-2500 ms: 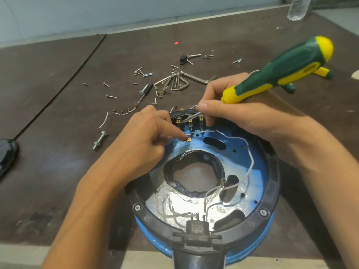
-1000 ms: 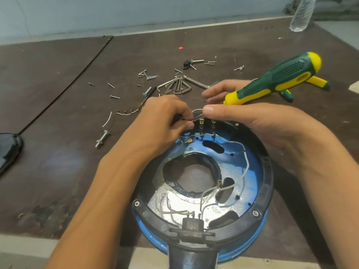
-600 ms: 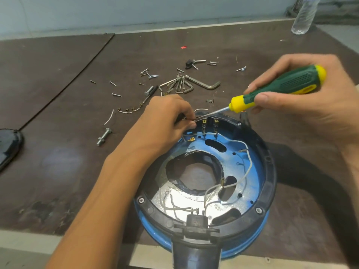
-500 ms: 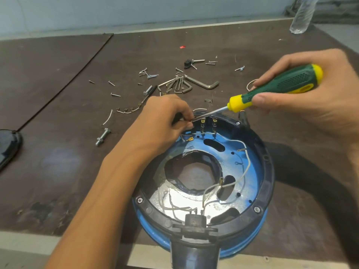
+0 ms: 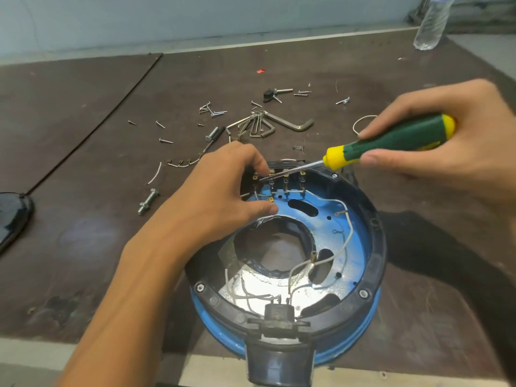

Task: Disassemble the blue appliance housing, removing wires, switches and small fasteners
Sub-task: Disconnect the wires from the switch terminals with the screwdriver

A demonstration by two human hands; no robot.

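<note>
Screwdriver (image 5: 391,142) now regripped: R hand (image 5: 452,143) wraps handle, tip at switch terminals (image 5: 286,181) of blue housing (image 5: 360,227); L hand (image 5: 220,191) fingers curled beside terminals, grip unclear.

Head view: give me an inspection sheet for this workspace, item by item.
Surface: dark brown table, scuffed, with a seam on the left.
Job's things: blue housing lies open side up at the near edge; screwdriver tip at the switch terminals on its far rim.
Clutter: loose screws, hex keys, bolt, cut wire bits beyond the housing.
Hands: right hand grips the screwdriver; left hand rests at the far rim, fingers curled by the terminals, grasp unclear.
Cables: white wires run inside the housing.
Surroundings: plastic bottle far right, black object at left edge, pale wall.
</note>
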